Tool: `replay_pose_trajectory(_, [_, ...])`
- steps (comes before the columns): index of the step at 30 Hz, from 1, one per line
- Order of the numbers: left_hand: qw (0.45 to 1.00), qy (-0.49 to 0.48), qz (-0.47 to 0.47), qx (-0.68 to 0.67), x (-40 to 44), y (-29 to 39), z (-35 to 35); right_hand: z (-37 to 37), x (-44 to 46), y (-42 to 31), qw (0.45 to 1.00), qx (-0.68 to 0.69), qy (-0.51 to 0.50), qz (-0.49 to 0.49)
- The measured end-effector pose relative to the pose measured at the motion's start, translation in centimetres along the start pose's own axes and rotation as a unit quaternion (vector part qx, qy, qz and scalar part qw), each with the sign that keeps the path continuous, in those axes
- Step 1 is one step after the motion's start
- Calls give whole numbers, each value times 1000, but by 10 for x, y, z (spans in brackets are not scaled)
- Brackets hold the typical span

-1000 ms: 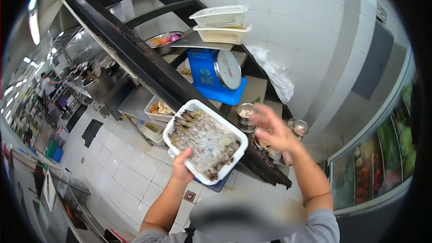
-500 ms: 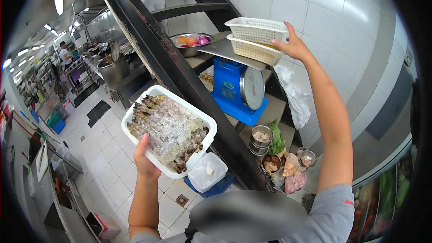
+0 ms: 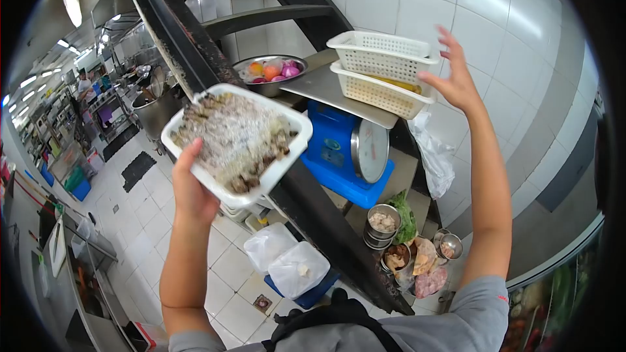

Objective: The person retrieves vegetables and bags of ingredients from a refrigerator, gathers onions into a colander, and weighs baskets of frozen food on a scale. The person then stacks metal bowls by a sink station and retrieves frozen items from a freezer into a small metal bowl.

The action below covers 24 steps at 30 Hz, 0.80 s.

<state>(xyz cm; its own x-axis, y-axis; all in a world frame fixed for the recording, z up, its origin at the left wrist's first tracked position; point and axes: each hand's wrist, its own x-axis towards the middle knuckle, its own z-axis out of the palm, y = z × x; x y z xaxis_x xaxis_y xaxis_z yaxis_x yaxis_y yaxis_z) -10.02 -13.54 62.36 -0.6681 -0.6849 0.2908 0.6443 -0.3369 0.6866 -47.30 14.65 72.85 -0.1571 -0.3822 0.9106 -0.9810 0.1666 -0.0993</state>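
My left hand (image 3: 194, 186) grips the near left side of a white plastic tub (image 3: 301, 132), thumb over its rim. Frost-covered shrimp (image 3: 231, 133) lie packed in rows inside the tub, which is held up in front of the stair rail. My right hand (image 3: 460, 81) is raised with fingers spread, just right of two white perforated baskets and holding nothing. The upper basket (image 3: 379, 55) is stacked tilted in the lower basket (image 3: 375, 94), with something yellow between them. Both rest on the metal pan (image 3: 310, 88) of a blue dial scale (image 3: 332, 150).
A metal bowl of onions and a tomato-like item (image 3: 270, 81) stands behind the scale. Metal cups (image 3: 379, 225), leafy greens (image 3: 403, 212) and bagged meat (image 3: 430, 281) sit lower right. Black stair rails (image 3: 326, 234) cross the middle. White lidded containers (image 3: 300, 270) stand below.
My right hand has let go of the upper basket and moved up and right, its fingers opening. My left hand has moved the tub of shrimp up and slightly left.
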Motion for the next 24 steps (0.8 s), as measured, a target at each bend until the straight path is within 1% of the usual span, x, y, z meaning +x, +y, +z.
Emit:
replay_pose_trajectory(1, [1000,-17,-4,-13,12,-3,6,2,7,-1,998,-33,27,-45])
replay_pose_trajectory(3, [1000,-4,18,-4,29,-9,33,6,28,12,989,-32,-131,59])
replay_pose_trajectory(4, [1000,-8,21,1,37,-11,46,8,35,12,990,-2,-87,111])
replay_pose_trajectory(5, [1000,-17,22,11,45,-15,60,1,43,17,991,1,-80,111])
replay_pose_trajectory(6, [999,-24,22,20,52,-19,74,-8,52,21,977,74,-82,180])
replay_pose_trajectory(7, [999,-35,-7,22,59,-22,88,-18,58,21,954,146,-88,247])
replay_pose_trajectory(8, [998,-54,-23,38,67,-27,101,-29,62,19,944,184,-62,267])
replay_pose_trajectory(9, [995,-73,-38,53,77,-33,115,-36,66,25,944,185,-65,265])
replay_pose_trajectory(11, [994,-60,-28,83,88,-48,153,-46,69,42,941,233,26,243])
replay_pose_trajectory(13, [991,-86,-39,93,104,-64,181,-57,71,56,942,233,43,236])
replay_pose_trajectory(15, [987,-106,-68,98,121,-80,206,-67,70,71,946,199,66,246])
replay_pose_trajectory(18, [982,-115,-109,105,135,-102,237,-73,64,87,948,186,56,251])
replay_pose_trajectory(21, [979,-118,-118,118,139,-119,244,-67,58,106,944,178,57,272])
replay_pose_trajectory(22, [981,-91,-115,127,134,-115,244,-66,55,109,943,183,58,271])
replay_pose_trajectory(23, [981,-89,-112,131,139,-108,234,-65,50,110,941,195,40,275])
replay_pose_trajectory(24, [978,-75,-44,190,145,-98,219,-63,47,110,938,206,22,278])
